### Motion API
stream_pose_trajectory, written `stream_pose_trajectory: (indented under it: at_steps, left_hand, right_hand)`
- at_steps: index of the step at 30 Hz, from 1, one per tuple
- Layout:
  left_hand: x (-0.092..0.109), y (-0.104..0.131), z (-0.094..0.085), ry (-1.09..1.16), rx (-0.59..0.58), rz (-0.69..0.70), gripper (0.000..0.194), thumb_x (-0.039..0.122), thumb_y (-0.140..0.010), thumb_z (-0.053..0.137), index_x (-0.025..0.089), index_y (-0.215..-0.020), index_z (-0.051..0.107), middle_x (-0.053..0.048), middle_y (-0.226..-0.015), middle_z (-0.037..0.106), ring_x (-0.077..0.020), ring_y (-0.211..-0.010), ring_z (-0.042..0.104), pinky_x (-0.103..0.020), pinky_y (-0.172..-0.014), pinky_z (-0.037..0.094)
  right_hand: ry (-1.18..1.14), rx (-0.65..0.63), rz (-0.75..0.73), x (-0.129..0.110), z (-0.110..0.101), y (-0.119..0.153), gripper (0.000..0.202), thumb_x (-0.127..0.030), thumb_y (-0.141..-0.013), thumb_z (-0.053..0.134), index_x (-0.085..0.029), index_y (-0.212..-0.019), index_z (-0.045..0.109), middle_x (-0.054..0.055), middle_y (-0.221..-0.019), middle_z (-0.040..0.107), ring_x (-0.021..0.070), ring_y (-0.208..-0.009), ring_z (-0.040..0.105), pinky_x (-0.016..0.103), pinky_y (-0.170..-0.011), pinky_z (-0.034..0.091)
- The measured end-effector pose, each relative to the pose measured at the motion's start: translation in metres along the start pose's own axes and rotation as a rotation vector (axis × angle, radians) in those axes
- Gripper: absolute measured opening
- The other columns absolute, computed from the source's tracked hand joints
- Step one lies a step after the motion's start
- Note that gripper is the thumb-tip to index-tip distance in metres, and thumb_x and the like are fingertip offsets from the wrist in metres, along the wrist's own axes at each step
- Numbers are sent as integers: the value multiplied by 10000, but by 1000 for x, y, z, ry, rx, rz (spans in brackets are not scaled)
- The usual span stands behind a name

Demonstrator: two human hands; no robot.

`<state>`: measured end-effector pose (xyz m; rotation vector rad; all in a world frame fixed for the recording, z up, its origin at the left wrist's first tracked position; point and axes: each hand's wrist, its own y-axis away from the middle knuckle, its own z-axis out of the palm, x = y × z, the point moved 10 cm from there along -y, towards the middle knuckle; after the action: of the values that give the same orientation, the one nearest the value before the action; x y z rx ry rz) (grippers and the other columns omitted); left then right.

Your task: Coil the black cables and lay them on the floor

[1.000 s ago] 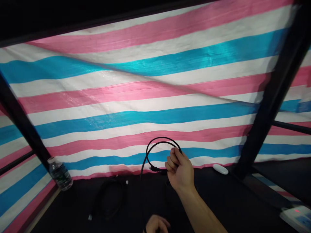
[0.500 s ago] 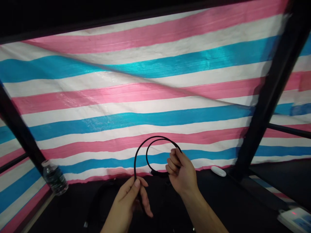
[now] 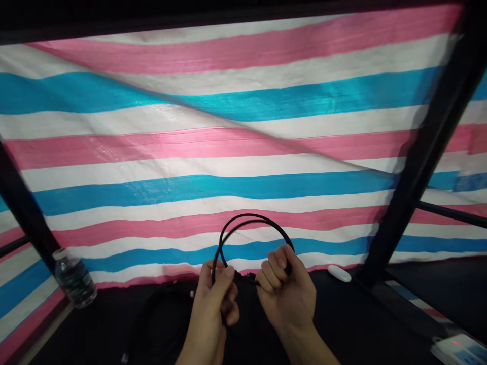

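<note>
A thin black cable (image 3: 249, 215) arcs up in loops between my two hands, in front of the striped sheet. My left hand (image 3: 213, 299) pinches the cable between thumb and fingers at the loop's left side. With its fingers curled in, my right hand (image 3: 287, 289) grips the cable at the loop's right side. A dark connector end seems to show between the hands, low in the loop, though it is hard to make out. Another coiled black cable (image 3: 142, 314) lies on the dark surface left of my left hand, its plug tip near the bottom edge.
A clear plastic bottle (image 3: 75, 279) stands at the left by a black frame post. On the right lie a small white rounded object (image 3: 339, 273) and a white power strip (image 3: 460, 350) with a red light. A pink, blue and white striped sheet (image 3: 228, 187) hangs behind.
My left hand has moved up and right, closer to my right hand, and its fingers have curled in. The cable's loops now lie closer together. The view has shifted slightly.
</note>
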<state>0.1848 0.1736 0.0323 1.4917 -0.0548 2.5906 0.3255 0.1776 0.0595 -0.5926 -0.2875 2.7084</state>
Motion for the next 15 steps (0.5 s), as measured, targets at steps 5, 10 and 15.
stream_pose_trajectory:
  at_steps: [5, 10, 15]
  left_hand:
    - [39, -9, -24, -362, 143, 285, 456, 418, -694, 869, 216, -1031, 638, 8, -881, 589, -131, -759, 516, -234, -682, 426]
    - [40, -14, -13, -253, -56, 156, 331, 430, -720, 843, 172, -821, 661, 40, -592, 545, -107, -557, 479, -242, -593, 396]
    - [40, -12, -8, 80, -141, 70, 459, 412, -731, 841, 199, -626, 447, 138, -502, 209, -36, -443, 125, -194, -440, 226]
  right_hand:
    - [42, -8, 82, 15, 0, 1, 435, -380, -804, 784, -201, -588, 451, -117, -538, 152, 62, -440, 55, 209, -361, 109]
    - [125, -3, 229, 36, 1, 6, 446, -417, -760, 824, -194, -568, 490, -120, -517, 176, 51, -432, 62, 201, -356, 117]
    - [286, -14, 215, 40, 2, 2, 426, -445, -764, 832, -179, -592, 548, -92, -519, 293, 59, -441, 244, 192, -411, 294]
